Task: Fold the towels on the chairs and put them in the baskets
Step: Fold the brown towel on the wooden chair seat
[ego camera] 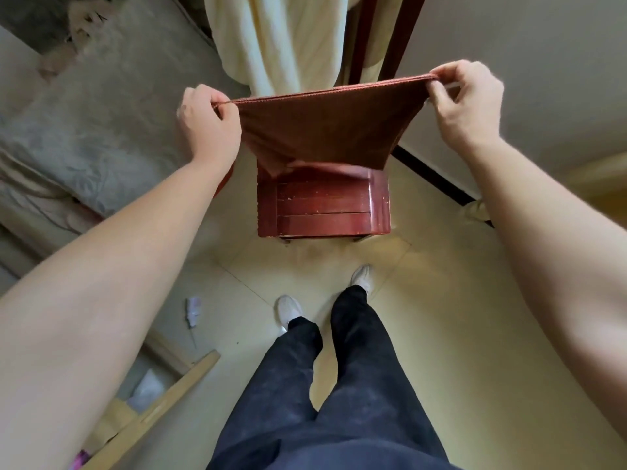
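Note:
A brown towel (325,127) hangs stretched in the air above a reddish wooden chair (322,208). My left hand (207,123) pinches its top left corner. My right hand (464,100) pinches the top right corner. The towel's lower edge hangs down to the chair seat and hides the seat's far part. A cream towel (281,39) is draped over the chair back behind the brown one. No basket is in view.
A grey patterned bed cover (101,123) lies to the left. A wall with a dark skirting strip (437,178) runs along the right. Wooden slats (163,401) and small scraps lie on the tiled floor at lower left. My legs and white shoes stand before the chair.

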Available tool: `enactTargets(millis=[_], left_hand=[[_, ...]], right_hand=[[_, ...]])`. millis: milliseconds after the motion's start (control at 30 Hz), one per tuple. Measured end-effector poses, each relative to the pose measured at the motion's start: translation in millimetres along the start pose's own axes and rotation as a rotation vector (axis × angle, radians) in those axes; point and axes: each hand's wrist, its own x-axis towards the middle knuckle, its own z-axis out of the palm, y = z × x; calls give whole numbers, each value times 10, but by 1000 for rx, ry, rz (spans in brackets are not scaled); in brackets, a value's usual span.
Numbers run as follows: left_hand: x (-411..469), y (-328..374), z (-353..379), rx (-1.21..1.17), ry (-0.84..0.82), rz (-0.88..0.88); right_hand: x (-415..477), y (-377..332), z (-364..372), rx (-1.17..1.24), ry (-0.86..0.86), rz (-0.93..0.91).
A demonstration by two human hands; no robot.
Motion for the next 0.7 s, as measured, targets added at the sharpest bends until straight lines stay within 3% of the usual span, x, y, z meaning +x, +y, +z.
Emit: enactTargets(millis=[133,300,367,467,600,700], left_hand=[[-337,-240,35,128,-86,118],[-879,-924,399,416,-498,379],[-1139,-1198,615,502,-690,359],[-1490,-1436,810,546,-846,286],[-1777,-1560,1007,594,-979,203],[-1701,-1563,1115,547,-986,74]], right_hand=[[-300,224,142,-50,-90,-7],[-863,809,580,-209,-460,63],[-1120,1002,814,-271,-605,103],[-1454,1181,1030,-352,-760,124],[-1716,1302,1234,-405,-879,152],[-1635,1300,1323,-354,-881,271]])
